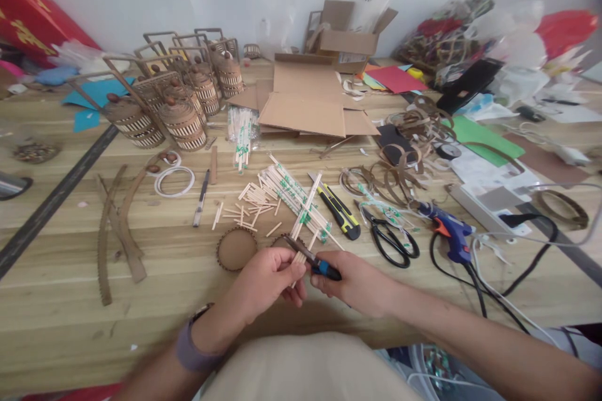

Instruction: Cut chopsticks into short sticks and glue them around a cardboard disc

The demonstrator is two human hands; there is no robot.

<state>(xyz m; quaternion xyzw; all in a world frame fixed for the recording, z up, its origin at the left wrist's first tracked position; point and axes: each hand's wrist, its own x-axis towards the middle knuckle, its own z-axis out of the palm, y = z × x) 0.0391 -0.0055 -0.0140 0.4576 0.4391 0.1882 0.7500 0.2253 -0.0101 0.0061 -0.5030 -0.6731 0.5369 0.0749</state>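
Far left on the wooden table [56, 319], long brown cardboard strips [117, 225] lie flat, one with a toothed edge. Beyond them stands a cluster of woven cardboard baskets [181, 122] with tall handles, and white rings [174, 180] lie just in front. A slim grey craft knife [201, 197] lies next to the rings. A round cardboard disc [236, 249] with a serrated rim sits just beyond the left hand.

The left hand [268, 279], with a dull purple band at the wrist, is closed, its thumb and fingertips pinching a thin wooden stick [311, 240]. The stick is pale, straight and bare, slanting up and away from the fingers toward the loose pile of chopsticks [291, 191], some with green-printed wrappers, and short cut pieces beyond.

Across the stick lies the dark, narrow blade of a small cutter [324, 269], whose body is bright blue with black. The right hand [355, 285] is curled around that body, thumb on top, and the two hands nearly touch above the near edge of the table.

Further right lie a yellow and black utility knife [336, 210], black-handled scissors [390, 241], curled brown cardboard bands [399, 169], and a blue glue gun [449, 232] with an orange trigger and a black cord.
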